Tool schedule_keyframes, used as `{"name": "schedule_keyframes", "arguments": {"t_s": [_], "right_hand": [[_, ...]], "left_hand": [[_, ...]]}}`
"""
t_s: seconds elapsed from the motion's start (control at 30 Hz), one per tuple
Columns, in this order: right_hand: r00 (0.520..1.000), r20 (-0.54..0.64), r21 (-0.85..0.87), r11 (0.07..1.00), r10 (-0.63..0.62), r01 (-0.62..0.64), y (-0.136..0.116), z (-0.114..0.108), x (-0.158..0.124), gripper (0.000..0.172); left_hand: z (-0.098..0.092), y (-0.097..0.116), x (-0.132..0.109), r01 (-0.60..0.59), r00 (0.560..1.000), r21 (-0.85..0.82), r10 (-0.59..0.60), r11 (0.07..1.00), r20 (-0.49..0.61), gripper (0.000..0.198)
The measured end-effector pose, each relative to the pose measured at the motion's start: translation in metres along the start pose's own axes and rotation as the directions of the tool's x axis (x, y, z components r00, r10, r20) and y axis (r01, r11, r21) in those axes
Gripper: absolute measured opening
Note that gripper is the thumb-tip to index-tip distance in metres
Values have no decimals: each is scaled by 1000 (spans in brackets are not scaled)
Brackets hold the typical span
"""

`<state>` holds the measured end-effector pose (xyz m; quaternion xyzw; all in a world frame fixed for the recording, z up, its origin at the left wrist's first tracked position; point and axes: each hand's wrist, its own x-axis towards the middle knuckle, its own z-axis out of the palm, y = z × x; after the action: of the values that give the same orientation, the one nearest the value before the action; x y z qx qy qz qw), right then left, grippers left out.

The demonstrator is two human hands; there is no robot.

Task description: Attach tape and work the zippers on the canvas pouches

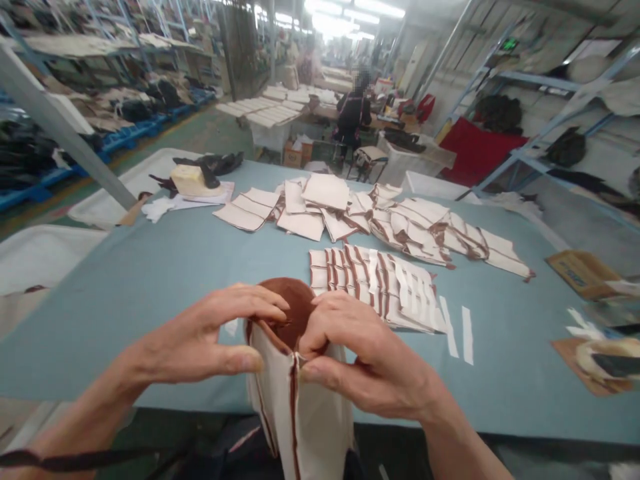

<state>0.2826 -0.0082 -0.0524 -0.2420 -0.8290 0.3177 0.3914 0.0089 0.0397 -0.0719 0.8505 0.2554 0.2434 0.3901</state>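
Note:
A cream fabric pouch (307,413) with brown trim and a brown lining hangs over the near edge of the blue-grey table (150,280). My left hand (210,337) grips its open top from the left, fingers curled over the rim and thumb against the outside. My right hand (360,353) pinches the rim from the right, fingers tucked into the brown opening. Just beyond my hands lies a fanned row of cream pieces with brown edges (375,280).
More cream fabric pieces (350,213) are spread across the table's far half. A yellowish block and dark scraps (193,177) sit far left. Paper strips (457,330) lie to the right. A seated person (353,113) works beyond the table. Shelving lines both sides.

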Motion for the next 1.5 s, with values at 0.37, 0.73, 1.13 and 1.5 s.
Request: {"name": "schedule_keyframes", "arguments": {"t_s": [0.37, 0.73, 1.13, 1.5], "right_hand": [[991, -2, 15, 991, 134, -134, 25, 3, -6, 31], [982, -66, 49, 983, 177, -174, 29, 14, -14, 29], [971, -38, 89, 969, 236, -232, 13, 18, -23, 27], [912, 142, 398, 822, 384, -408, -6, 36, -25, 53]], "left_hand": [[8, 24, 31, -51, 998, -53, 53, 997, 27, 12], [25, 39, 34, -84, 995, 101, 89, 991, -42, 22], [42, 53, 30, 2, 999, -157, -8, 988, -36, 21], [43, 59, 11, 108, 992, -316, -82, 943, 93, 33]]}}
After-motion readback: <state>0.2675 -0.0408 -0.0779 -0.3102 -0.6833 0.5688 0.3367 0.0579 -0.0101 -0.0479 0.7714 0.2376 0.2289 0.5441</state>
